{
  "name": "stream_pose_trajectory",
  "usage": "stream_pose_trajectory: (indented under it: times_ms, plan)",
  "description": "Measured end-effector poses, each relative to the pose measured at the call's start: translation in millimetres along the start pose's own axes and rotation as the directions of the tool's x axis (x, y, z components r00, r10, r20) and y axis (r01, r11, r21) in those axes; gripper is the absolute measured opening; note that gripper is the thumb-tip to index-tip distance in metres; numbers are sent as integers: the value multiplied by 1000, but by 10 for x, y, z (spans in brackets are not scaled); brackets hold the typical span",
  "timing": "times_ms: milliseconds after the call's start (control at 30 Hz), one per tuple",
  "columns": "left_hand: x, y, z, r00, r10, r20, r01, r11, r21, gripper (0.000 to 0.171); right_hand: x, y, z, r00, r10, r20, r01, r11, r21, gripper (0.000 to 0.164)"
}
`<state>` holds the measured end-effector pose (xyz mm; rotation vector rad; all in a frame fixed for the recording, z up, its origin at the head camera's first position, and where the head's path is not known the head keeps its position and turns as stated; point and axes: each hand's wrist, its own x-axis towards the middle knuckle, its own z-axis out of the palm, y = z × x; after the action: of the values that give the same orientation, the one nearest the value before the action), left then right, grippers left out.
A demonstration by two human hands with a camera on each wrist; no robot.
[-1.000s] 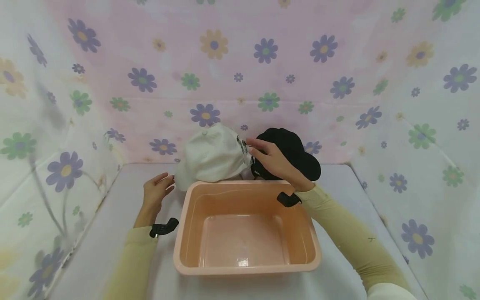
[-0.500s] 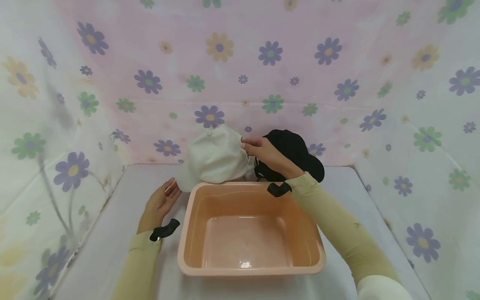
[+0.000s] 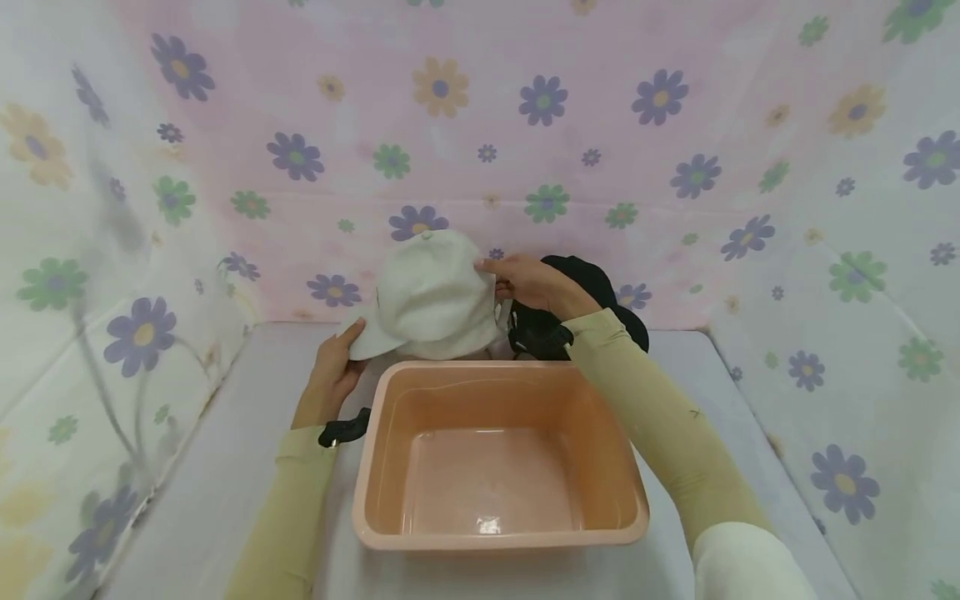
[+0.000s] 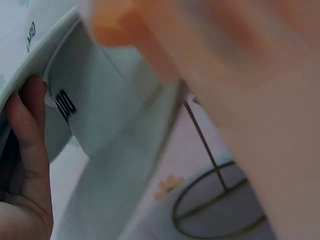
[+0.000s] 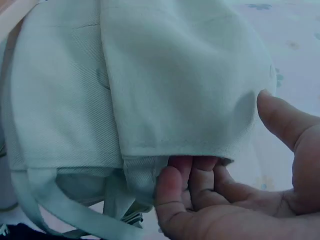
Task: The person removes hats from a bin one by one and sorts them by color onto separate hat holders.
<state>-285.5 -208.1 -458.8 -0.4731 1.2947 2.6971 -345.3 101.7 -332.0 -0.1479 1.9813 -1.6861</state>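
Observation:
A white cap (image 3: 435,287) stands behind the basin, its brim pointing left. My left hand (image 3: 333,367) pinches this brim, thumb above and fingers below. At the cap's back edge my right hand (image 3: 532,282) grips the cloth; the right wrist view shows fingers tucked under the hem and the thumb outside (image 5: 282,117). More white cloth with straps (image 5: 60,100) lies close beside the gripped cap. In the left wrist view, a white panel with black lettering (image 4: 100,90) shows below the held brim. A black cap (image 3: 592,275) sits to the right, partly hidden by my right hand and wrist.
A peach plastic basin (image 3: 502,540) stands in front of the caps, between my forearms. A thin wire stand (image 4: 215,175) with a round base shows in the left wrist view. Flowered cloth walls (image 3: 480,108) enclose the white table (image 3: 247,400) at the back and sides.
My left hand has moved up and right and taken hold of the brim. My right hand has taken the cap's back edge. The white cap has risen slightly.

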Motion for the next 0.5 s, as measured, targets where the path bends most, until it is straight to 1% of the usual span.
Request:
stream_pose_trajectory:
  times_ms: [67, 133, 200, 267, 333, 400, 500]
  plan:
    - [-7, 95, 55, 1000, 17, -2, -17, 1000, 21, 31, 12, -30, -6, 1000, -21, -8, 22, 998, 60, 57]
    - [-17, 177, 100, 999, 34, 2, -34, 997, 63, 30, 20, -47, -12, 998, -49, -31, 53, 990, 129, 66]
    - [-23, 249, 127, 999, 39, 15, -41, 994, 101, 28, 22, -48, -15, 995, -93, -40, 99, 978, 184, 69]
    - [-19, 303, 141, 999, 41, 30, -45, 990, 136, 26, 20, -28, -24, 989, -143, -37, 148, 967, 208, 69]
    - [-5, 340, 141, 998, 32, 47, -39, 986, 162, 25, 20, 14, -39, 981, -193, -17, 193, 966, 171, 64]
    - [24, 352, 122, 998, 17, 62, -28, 982, 185, 25, 21, 72, -54, 975, -224, 3, 223, 970, 92, 62]
    - [90, 326, 77, 998, -3, 66, -13, 972, 233, 26, 26, 168, -72, 974, -228, 19, 228, 973, -32, 56]
